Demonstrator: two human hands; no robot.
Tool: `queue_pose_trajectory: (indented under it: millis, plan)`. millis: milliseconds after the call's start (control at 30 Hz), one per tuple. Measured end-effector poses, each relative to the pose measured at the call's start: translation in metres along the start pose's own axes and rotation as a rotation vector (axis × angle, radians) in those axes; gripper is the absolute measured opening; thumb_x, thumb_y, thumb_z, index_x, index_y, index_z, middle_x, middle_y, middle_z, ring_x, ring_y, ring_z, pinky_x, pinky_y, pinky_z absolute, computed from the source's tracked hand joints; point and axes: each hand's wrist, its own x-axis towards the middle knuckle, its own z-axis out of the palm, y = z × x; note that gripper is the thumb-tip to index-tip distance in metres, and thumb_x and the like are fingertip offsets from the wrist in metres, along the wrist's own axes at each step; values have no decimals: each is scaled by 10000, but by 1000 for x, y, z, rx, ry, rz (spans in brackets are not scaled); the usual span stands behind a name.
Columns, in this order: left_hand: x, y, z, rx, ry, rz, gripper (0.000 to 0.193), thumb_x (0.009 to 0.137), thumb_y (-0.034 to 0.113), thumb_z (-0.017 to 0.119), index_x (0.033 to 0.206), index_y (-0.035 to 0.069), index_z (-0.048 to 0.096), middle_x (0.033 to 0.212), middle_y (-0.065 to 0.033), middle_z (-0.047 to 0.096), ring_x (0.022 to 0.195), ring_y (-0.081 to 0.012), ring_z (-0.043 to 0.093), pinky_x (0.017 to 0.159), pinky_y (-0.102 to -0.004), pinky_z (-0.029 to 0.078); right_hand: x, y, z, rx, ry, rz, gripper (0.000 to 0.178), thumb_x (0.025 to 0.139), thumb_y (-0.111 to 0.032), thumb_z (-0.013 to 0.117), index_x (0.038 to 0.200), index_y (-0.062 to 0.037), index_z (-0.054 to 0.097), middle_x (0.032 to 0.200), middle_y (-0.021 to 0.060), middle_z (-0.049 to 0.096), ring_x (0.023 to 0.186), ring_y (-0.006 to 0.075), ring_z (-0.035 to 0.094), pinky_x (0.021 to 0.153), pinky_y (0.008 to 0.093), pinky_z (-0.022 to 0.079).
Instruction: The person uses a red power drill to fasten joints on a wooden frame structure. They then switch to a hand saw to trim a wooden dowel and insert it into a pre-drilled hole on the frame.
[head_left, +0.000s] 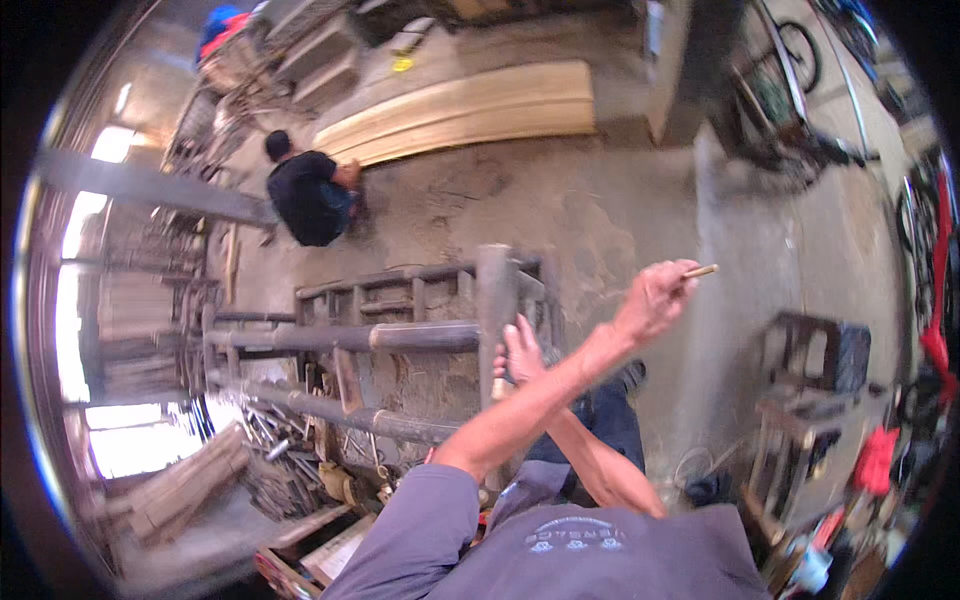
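My left arm crosses over my right one. Out to the right, my left hand [655,300] is closed around a thin brown stick [703,271]; one end pokes out beyond the fist and the rest is hidden. Lower and to the left, my right hand [522,356] lies against the upright post [496,285] of a dark wooden frame [425,337]. Its fingers curl round a short pale cylindrical piece [499,388], whose lower end shows below them. The frame has round rails with lighter bands and lies to my left.
Another person [310,195] in dark clothes crouches at the far left beside long pale boards [480,105]. A dark stool [805,345] and a workbench [810,440] stand at the right. Metal tools [285,430] and planks [190,480] lie at the lower left. A pillar [685,70] rises beyond.
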Motion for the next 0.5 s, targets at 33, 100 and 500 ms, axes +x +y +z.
queue_pose_trajectory:
  millis: [33, 100, 500]
  plan:
    - [2, 38, -21, -170, 70, -146, 185, 919, 208, 589, 1033, 62, 605, 652, -62, 502, 609, -172, 533, 593, -339, 475, -2, -1, -8, 102, -32, 14, 553, 980, -356, 516, 1446, -191, 269, 769, 29, 477, 563, 87, 451, 471, 235, 429]
    - [-11, 59, -51, -536, 253, -345, 249, 953, 254, 550, 1107, 63, 590, 643, 30, 412, 601, -83, 448, 616, -280, 457, -24, -6, -21, -64, 101, -44, 503, 961, -343, 549, 1395, -205, 336, 753, 14, 437, 543, 76, 407, 459, 224, 406]
    - [-187, 14, -74, -1734, 953, -430, 258, 1002, 225, 469, 1149, 27, 544, 828, -51, 564, 872, -175, 577, 876, -358, 491, -134, -76, -71, -520, 173, -658, 667, 947, -379, 517, 1505, -164, 223, 906, 22, 469, 563, 73, 426, 456, 202, 365]
